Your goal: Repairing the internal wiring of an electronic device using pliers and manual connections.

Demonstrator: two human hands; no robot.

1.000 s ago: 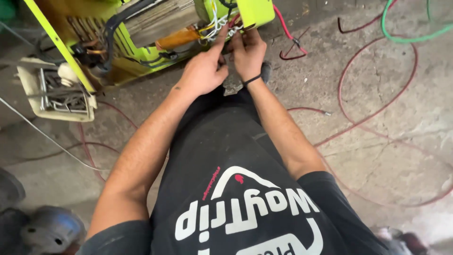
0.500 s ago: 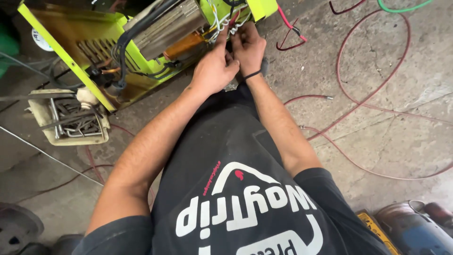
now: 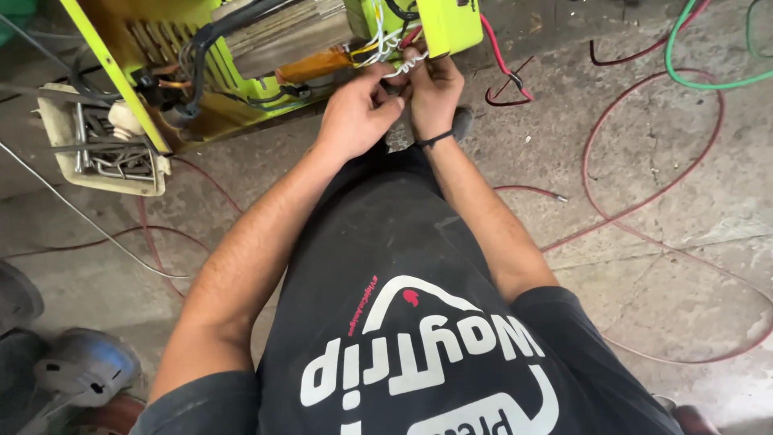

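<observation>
Pinching thin, pliant white wires (image 3: 392, 66) in both hands' fingers (image 3: 378, 80) beside the green machine (image 3: 439, 24); gripping near bare ends.

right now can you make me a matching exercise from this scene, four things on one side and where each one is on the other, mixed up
Things:
1. thin white wires
2. pale plastic tray of metal tools
3. green hose
4. black band

Places:
A. around the right wrist
B. on the floor left of the open lime-green machine
C. pinched between both hands, left hand and right hand
D. curving across the concrete floor at top right

Pairs: 1-C, 2-B, 3-D, 4-A
</observation>
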